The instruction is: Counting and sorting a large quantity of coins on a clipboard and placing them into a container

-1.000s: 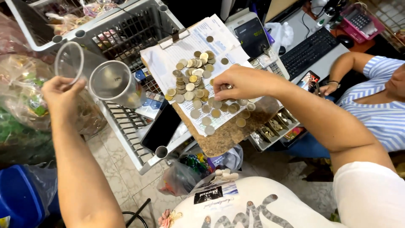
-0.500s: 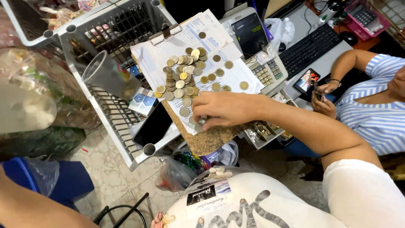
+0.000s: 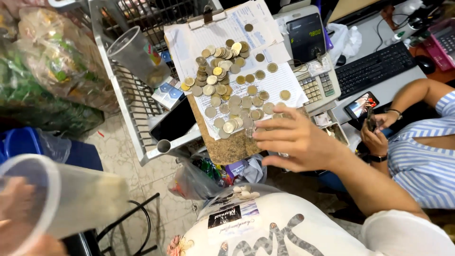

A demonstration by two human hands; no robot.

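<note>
My left hand [image 3: 16,215] is at the bottom left, blurred, gripping a clear plastic cup [image 3: 76,199] tipped on its side with the mouth toward me. My right hand [image 3: 296,140] hovers over the near right corner of a cork clipboard [image 3: 227,149], fingers spread, fingertips touching the nearest coins [image 3: 232,102]. Many silver and gold coins lie loose and in short stacks on the papers [image 3: 227,28] clipped to the board. Whether any coin is under my palm is hidden.
A second clear cup [image 3: 137,57] lies in a white wire basket [image 3: 128,109] beside a black phone [image 3: 175,123]. A cash register [image 3: 308,38] and keyboard [image 3: 379,68] stand behind. A seated person in a striped shirt [image 3: 417,161] holds a phone [image 3: 361,105]. Bags of greens [image 3: 47,71] sit left.
My left hand has dropped with the cup from beside the basket to the bottom left. My right hand has slid from the middle of the coins to the board's near right corner.
</note>
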